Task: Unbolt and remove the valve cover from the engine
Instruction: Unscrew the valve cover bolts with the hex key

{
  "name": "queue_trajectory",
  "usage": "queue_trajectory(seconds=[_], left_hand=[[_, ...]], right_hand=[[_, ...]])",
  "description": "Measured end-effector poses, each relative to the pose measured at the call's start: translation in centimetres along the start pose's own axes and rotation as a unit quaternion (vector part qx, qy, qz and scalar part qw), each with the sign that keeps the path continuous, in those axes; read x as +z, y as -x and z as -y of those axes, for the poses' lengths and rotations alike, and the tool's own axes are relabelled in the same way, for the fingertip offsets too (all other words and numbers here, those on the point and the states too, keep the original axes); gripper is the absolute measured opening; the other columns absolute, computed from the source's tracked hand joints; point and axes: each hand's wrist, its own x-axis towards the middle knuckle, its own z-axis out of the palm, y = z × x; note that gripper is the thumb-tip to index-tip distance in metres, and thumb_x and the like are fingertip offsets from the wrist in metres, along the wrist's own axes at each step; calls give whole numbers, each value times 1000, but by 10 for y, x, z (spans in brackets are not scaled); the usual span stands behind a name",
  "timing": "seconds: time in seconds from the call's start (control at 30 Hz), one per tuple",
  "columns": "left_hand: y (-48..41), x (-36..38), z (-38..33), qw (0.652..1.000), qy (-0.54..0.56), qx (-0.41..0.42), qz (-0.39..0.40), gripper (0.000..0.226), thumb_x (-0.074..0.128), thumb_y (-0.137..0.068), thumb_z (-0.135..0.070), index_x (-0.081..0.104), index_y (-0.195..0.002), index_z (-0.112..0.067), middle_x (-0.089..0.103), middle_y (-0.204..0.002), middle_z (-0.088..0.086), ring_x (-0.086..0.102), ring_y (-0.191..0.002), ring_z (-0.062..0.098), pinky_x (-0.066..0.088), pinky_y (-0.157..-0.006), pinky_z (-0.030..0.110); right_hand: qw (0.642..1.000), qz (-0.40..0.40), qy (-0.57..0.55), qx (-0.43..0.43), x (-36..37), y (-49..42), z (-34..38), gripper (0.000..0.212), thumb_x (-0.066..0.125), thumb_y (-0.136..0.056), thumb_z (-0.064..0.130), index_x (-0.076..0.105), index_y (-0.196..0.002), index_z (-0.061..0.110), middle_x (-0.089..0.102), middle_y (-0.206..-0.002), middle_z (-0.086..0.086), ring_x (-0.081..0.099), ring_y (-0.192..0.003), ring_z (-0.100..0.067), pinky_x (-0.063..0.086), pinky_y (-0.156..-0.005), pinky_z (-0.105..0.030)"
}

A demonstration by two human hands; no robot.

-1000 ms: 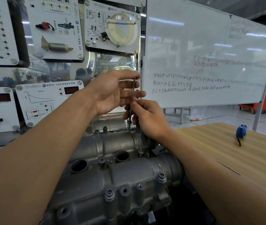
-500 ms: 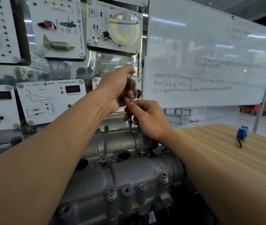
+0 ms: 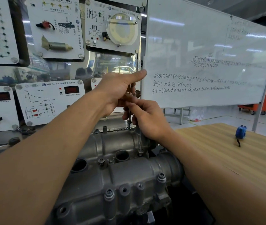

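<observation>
Wooden table (image 3: 218, 151) beside valve cover (image 3: 121, 176), whiteboard (image 3: 202, 38) behind

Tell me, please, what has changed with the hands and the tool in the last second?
The left hand, its fingers straight against the top of the tool a second ago, has curled round it and now grips it, thumb stretched out. The right hand still pinches it lower down, above a far bolt of the valve cover. That cover and the blue tape measure have not moved.
</observation>
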Motion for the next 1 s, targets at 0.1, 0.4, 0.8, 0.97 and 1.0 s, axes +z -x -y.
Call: queue_trajectory(seconds=[0.1,0.4,0.8,0.97,1.0], left_hand=[[-4,5,2,996,-25,3,-80,37,73,-83,-43,57,-65,-14,54,-51,0,39,-32,11,33,-39,19],[1,-6,-2,991,125,-40,9,28,42,-87,-21,62,-73,-9,66,-67,7,67,-54,21,46,-49,21],[3,1,0,999,34,36,-2,31,74,-83,-40,59,-79,-13,62,-65,-1,66,-48,18,45,-47,25],[-5,7,1,993,11,12,-113,29,73,-84,-39,63,-81,-12,54,-47,-4,32,-28,9,26,-37,17],[-4,6,0,993,18,7,-115,27,72,-85,-37,62,-80,-12,53,-46,-4,30,-28,9,25,-37,16]], right_hand=[[999,3,39,-17,0,0,-1,34,49,-102,24,69,-76,16,72,-72,-1,51,-52,-5,41,-53,-21],[999,-14,32,-20,1,-1,-3,40,48,-103,32,67,-73,15,73,-72,-8,49,-51,-13,40,-49,-24],[999,-10,38,-34,-1,-3,-6,34,43,-105,26,67,-81,20,72,-72,-6,52,-51,-8,43,-54,-26],[998,7,63,-29,-1,-4,-7,35,47,-103,26,69,-82,8,72,-73,-1,51,-52,-5,42,-56,-26],[997,9,65,-30,0,-4,-7,33,49,-102,24,70,-82,8,72,-73,-2,50,-51,-4,42,-56,-26]])
